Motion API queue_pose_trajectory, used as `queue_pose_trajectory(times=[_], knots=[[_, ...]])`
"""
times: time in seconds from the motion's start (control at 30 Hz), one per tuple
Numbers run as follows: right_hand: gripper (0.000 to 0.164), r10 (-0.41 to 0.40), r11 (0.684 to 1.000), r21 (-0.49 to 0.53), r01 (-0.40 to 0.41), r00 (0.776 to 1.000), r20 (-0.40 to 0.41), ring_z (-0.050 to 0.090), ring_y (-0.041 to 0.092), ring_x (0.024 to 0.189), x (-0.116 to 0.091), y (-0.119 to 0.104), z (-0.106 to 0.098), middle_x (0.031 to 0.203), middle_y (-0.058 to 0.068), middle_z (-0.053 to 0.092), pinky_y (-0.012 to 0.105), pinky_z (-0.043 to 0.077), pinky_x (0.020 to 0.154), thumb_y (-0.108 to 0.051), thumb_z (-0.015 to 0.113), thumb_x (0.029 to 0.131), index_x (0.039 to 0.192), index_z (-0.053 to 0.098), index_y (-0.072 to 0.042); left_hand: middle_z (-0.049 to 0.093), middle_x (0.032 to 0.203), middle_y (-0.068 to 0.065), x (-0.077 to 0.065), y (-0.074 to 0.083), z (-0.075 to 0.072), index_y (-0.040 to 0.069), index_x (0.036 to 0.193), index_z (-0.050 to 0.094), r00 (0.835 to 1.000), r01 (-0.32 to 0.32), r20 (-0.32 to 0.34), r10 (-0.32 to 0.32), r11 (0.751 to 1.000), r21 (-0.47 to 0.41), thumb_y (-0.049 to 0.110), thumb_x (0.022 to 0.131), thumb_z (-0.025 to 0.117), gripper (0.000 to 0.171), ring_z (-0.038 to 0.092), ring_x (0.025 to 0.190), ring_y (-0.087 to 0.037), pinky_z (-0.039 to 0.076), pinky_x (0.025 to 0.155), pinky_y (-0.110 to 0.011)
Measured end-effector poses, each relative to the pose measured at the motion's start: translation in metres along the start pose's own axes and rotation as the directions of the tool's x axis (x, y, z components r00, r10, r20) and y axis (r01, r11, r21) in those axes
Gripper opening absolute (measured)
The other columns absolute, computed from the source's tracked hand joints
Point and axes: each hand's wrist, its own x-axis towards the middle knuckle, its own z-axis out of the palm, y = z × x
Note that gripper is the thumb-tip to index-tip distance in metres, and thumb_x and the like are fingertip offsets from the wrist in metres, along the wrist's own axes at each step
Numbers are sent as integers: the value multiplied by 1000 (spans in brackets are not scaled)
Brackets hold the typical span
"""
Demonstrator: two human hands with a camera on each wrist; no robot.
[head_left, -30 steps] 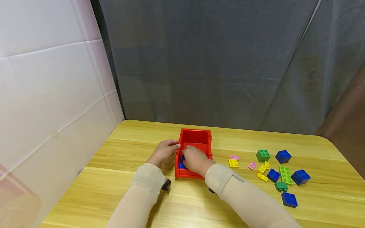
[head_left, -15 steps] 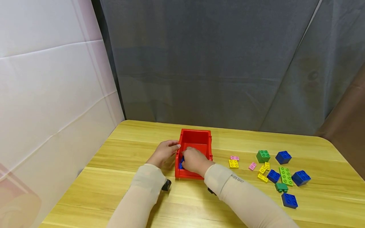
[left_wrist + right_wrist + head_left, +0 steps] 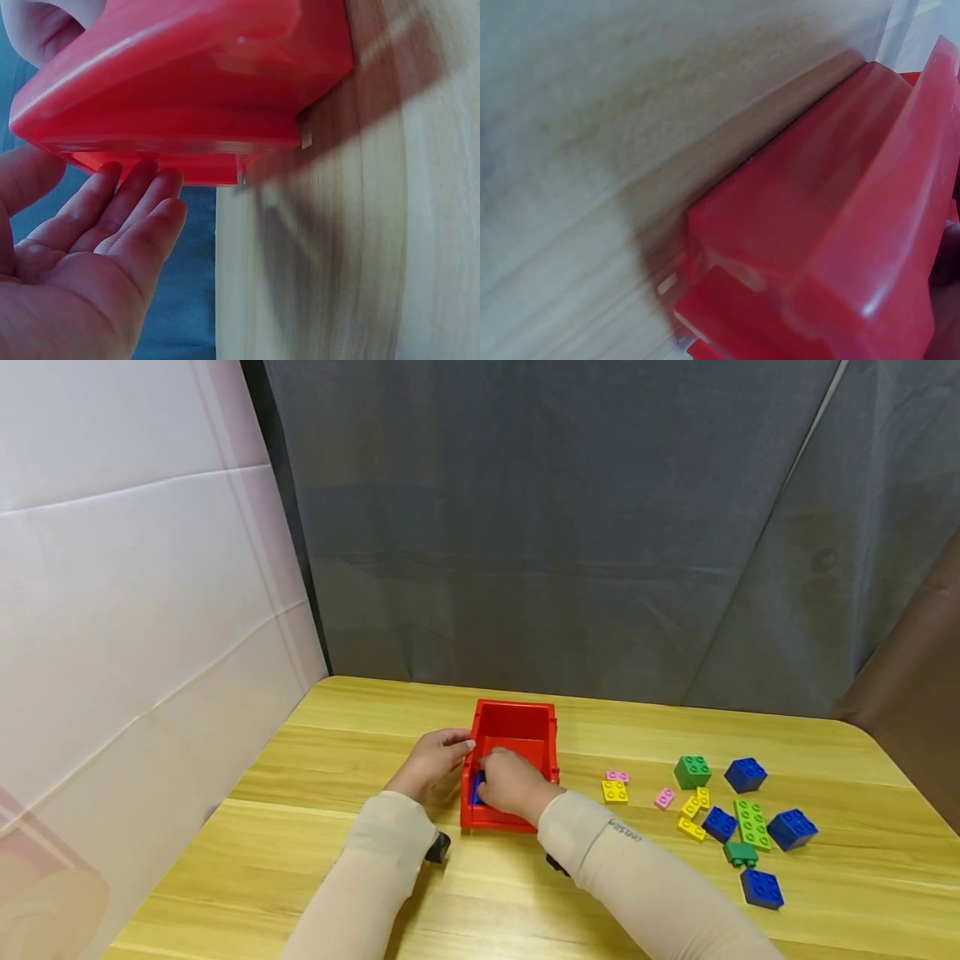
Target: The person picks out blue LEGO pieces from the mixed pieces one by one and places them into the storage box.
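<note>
A red plastic bin (image 3: 517,720) stands on the wooden table, its low front toward me. At its left rim my left hand (image 3: 432,762) holds on, the thumb by the edge and the fingertips (image 3: 169,180) tucked under the lip in the left wrist view. My right hand (image 3: 513,783) reaches down inside the bin, fingers curled at a blue toy brick (image 3: 477,788) along the left inner wall. Most of that brick and the right fingertips are hidden by the hand. In the right wrist view the bin's outer side (image 3: 795,187) covers nearly everything the hand does.
Loose toy bricks lie to the right: a yellow brick (image 3: 614,792), pink bricks (image 3: 664,798), a green brick (image 3: 692,772), a lime brick (image 3: 752,823) and several blue bricks (image 3: 792,829). A dark curtain (image 3: 525,527) hangs behind the table, a white one (image 3: 150,568) at left.
The right hand has shifted slightly inside the bin, and the blue brick's studs, visible a second ago, no longer show. My left hand keeps its place on the rim.
</note>
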Motion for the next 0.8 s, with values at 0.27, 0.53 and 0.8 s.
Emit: queue_pose_trajectory(times=[0.27, 0.53, 0.8], knots=[[33, 8, 999, 31, -8, 1000, -3, 52, 18, 81, -2, 0, 0, 113, 11, 59, 29, 48, 75, -11, 60, 90, 121, 63, 0, 56, 132, -20, 1, -2, 0, -1, 131, 56, 1000, -1, -5, 1, 1000, -1, 11, 98, 54, 35, 54, 120, -34, 43, 104, -45], [41, 18, 999, 33, -18, 1000, 4, 55, 19, 85, -6, 0, -1, 121, 12, 57, 31, 52, 84, -14, 62, 91, 130, 57, 0, 55, 132, -21, 0, -1, 1, -3, 131, 55, 1000, -3, -7, 3, 1000, -12, 10, 98, 53, 35, 53, 119, -34, 42, 105, -46], [41, -62, 990, -131, 57, 998, -32, 58, 21, 102, -16, -4, -5, 121, 10, 60, 34, 51, 95, -18, 65, 91, 129, 59, -2, 55, 132, -21, -2, 0, 0, -3, 131, 55, 1000, -17, -6, 17, 1000, 7, 11, 99, 53, 35, 53, 120, -35, 41, 105, -46]])
